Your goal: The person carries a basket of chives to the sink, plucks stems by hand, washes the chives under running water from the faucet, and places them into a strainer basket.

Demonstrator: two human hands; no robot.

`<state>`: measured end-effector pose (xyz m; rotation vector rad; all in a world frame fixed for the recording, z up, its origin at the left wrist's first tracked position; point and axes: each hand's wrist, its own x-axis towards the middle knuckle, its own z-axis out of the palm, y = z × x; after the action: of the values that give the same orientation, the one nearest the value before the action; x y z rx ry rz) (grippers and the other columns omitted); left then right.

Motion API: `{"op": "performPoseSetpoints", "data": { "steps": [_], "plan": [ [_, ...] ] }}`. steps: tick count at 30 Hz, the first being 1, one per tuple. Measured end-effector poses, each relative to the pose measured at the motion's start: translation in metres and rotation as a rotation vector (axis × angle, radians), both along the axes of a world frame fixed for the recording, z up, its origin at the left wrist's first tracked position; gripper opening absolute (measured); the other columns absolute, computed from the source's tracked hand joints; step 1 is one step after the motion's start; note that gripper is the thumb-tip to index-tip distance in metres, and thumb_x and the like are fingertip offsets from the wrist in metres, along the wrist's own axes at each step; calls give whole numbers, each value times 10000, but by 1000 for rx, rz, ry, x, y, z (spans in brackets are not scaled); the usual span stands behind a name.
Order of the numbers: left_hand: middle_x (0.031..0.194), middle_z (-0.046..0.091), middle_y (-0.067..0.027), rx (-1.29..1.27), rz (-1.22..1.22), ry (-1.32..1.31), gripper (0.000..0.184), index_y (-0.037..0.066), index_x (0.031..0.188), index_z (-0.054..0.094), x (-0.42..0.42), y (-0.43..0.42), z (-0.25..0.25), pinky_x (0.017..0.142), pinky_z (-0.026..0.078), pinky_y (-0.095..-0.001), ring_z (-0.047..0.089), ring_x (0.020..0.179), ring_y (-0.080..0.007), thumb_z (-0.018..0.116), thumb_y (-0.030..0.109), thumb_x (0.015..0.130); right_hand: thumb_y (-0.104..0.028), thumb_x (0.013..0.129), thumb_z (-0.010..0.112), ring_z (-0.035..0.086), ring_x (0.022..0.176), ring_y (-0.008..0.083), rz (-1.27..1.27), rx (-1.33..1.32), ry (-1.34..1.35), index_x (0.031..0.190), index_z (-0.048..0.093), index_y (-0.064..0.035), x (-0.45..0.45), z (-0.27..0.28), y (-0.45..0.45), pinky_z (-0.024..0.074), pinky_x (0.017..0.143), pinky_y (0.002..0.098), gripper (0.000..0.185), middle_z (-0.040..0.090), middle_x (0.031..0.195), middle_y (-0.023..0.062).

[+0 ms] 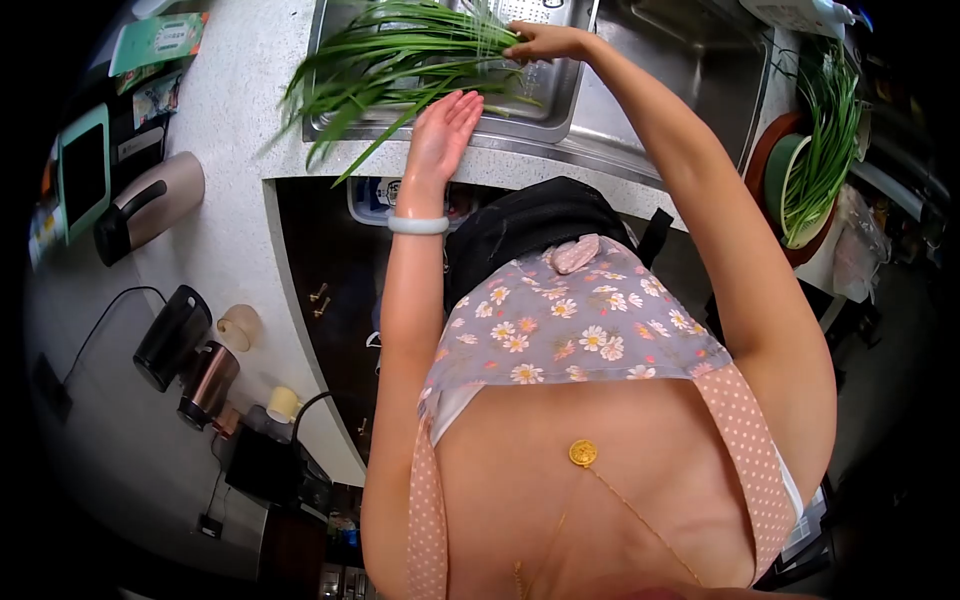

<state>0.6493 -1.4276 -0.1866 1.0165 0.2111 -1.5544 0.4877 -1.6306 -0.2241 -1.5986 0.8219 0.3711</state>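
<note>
A large bunch of garlic chives [400, 62] lies across the left basin of the steel sink [580, 95], its leaf ends spreading past the rim over the counter. Thin streams of water fall onto the stalk end. My right hand [545, 42] has its fingers closed around the stalks at that end. Just below the bunch is my left hand [442, 135], palm up with its fingers stretched out, close to the lower leaves. Whether its fingertips touch them I cannot tell. A pale bangle [418, 225] circles my left wrist.
More chives [825, 140] stand in a green-rimmed bowl [775, 185] right of the sink. A clear plastic bag [862, 240] hangs nearby. Along the left counter are a pinkish jug [165, 205], a black kettle [172, 335] and a cream cup [283, 404].
</note>
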Motion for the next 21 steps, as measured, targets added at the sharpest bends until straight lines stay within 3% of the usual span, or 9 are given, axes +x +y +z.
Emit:
{"op": "performPoseSetpoints", "data": {
  "steps": [3,6,10,12,14,15,18,19,21],
  "plan": [
    [1273,369,-246,90,-15,-50,375,-118,1176,367,-9,-16,-17,1063,286,-421,343,1240,-340,511,73,888,-327,873,578,531,826,75,67,-50,-50,1225,454,-43,-10,-68,-9,403,678,212,469,595,963,49],
    [1410,139,-291,79,-43,25,579,-136,1331,140,-10,-33,-29,1081,278,-419,236,1313,-356,474,79,910,-334,890,556,538,860,76,-28,71,-87,1235,448,-15,-16,-6,1,411,723,205,482,594,988,45],
    [1372,206,-272,89,14,24,531,-111,1297,216,-22,-35,-28,1072,283,-419,264,1293,-348,508,68,891,-359,903,534,537,874,73,-203,335,-241,1229,465,17,-27,-8,4,414,743,189,503,593,997,37],
    [1291,346,-242,204,32,124,434,-86,1223,343,-25,-38,-29,1050,297,-423,335,1244,-339,544,66,870,-358,890,558,508,799,85,-78,-104,-111,1074,517,10,-23,-12,5,415,700,219,414,583,935,45],
    [1291,346,-229,144,7,62,456,-74,1232,342,-29,-41,-33,1059,275,-432,333,1248,-335,564,84,866,-365,880,573,486,760,92,154,-570,-126,993,519,-2,-15,-26,-1,413,672,239,384,574,901,52],
    [1291,347,-223,115,-8,31,468,-69,1237,342,-30,-42,-31,1064,263,-437,332,1250,-332,574,93,865,-364,865,595,470,729,101,23,-599,-348,936,497,-29,-13,-31,1,401,633,257,357,557,847,47],
    [1412,208,-226,18,-142,-86,579,-47,1329,257,-33,-52,-26,1091,226,-437,240,1318,-305,552,207,901,-350,859,606,465,723,91,-222,-132,-271,969,501,-46,-14,-26,6,389,621,237,340,545,805,22],
    [1390,251,-203,-14,-155,-57,561,-27,1315,289,-36,-54,-28,1085,231,-435,263,1300,-290,551,244,899,-314,871,600,450,718,67,-296,-75,-113,980,495,-49,-8,21,17,372,620,213,306,530,776,3],
    [1346,339,-158,-82,-178,1,533,13,1286,353,-41,-66,-34,1072,241,-430,310,1264,-260,550,319,896,-297,885,585,437,688,61,-307,-19,-321,982,496,-52,-10,-2,25,362,591,210,278,541,792,6]
  ]
}}
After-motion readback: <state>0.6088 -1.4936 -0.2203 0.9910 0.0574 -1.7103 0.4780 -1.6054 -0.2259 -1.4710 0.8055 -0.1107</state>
